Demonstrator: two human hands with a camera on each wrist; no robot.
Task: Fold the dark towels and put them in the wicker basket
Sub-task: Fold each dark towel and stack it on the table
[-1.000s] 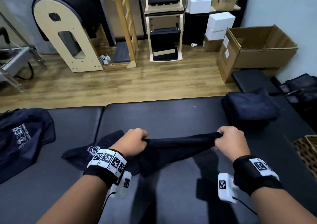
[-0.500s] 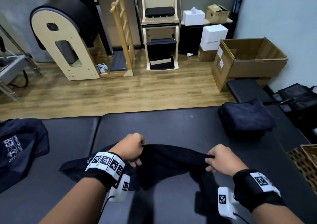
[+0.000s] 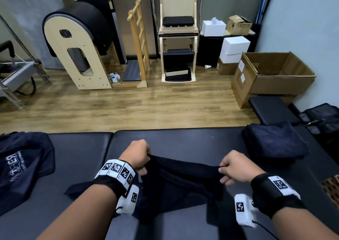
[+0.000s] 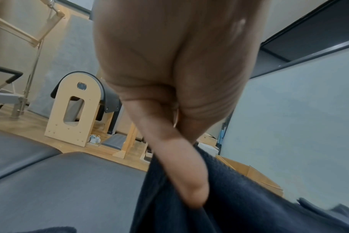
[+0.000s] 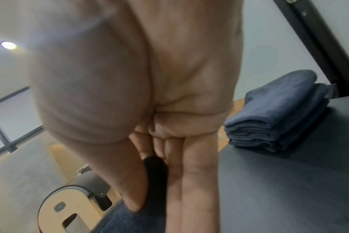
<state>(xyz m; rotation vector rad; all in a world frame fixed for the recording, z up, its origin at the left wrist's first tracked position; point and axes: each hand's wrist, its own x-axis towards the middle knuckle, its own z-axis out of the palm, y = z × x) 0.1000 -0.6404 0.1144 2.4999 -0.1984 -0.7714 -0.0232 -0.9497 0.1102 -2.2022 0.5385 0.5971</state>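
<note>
A dark towel (image 3: 179,181) hangs between my two hands above the black padded table (image 3: 183,140). My left hand (image 3: 140,156) grips its left top corner in a fist, and the cloth (image 4: 239,205) drapes below the thumb in the left wrist view. My right hand (image 3: 230,168) pinches the right top corner, with the towel's edge (image 5: 155,170) caught between thumb and fingers. A stack of folded dark towels (image 3: 275,142) (image 5: 277,113) lies at the table's far right. The wicker basket (image 3: 332,188) shows only as a corner at the right edge.
A dark printed towel (image 3: 20,166) lies spread at the table's left end. Beyond the table is a wooden floor with a wooden arched barrel (image 3: 80,47), a chair-like frame (image 3: 178,47) and an open cardboard box (image 3: 271,74). A black bench (image 3: 269,109) stands beside the box.
My hands have come closer together, so the once taut towel edge now sags between them. The view has tilted upward, showing more of the room.
</note>
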